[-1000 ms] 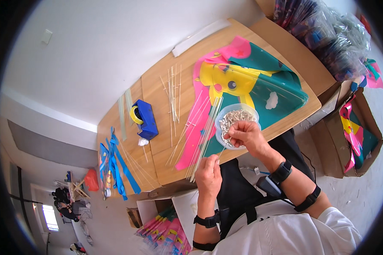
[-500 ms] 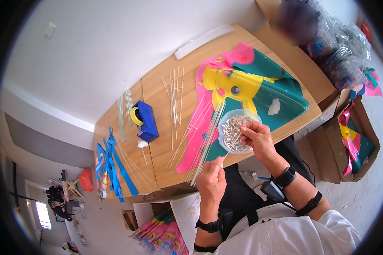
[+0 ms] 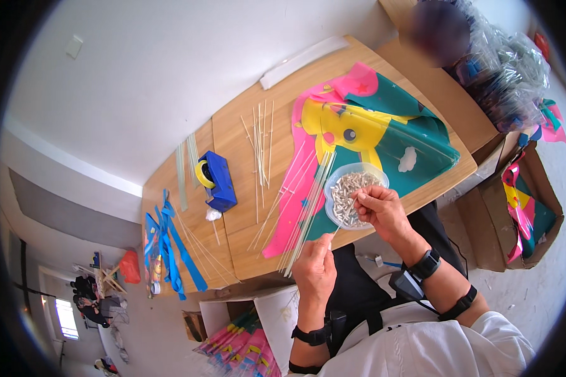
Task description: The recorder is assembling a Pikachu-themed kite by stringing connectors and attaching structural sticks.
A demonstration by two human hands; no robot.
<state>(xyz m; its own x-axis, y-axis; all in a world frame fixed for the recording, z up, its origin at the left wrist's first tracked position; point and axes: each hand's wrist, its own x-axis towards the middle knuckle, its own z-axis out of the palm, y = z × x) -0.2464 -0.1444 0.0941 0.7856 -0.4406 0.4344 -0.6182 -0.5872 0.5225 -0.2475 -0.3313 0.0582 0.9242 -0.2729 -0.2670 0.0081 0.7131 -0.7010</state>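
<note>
Hands (image 3: 313,269) (image 3: 383,215) (left pinching a slim rod (image 3: 337,229)) hover near a translucent bowl (image 3: 372,169).

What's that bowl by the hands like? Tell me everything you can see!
The bowl is pale blue and cloudy, like plastic, with a wavy outline. It sits upright near the table's edge, seemingly on the colourful sheet, and holds lots of short white tube-like pieces. The right hand is over it, hiding part; I can't tell whether they touch.

White wall (image 3: 138,75), apparently a window (image 3: 66,319).
</note>
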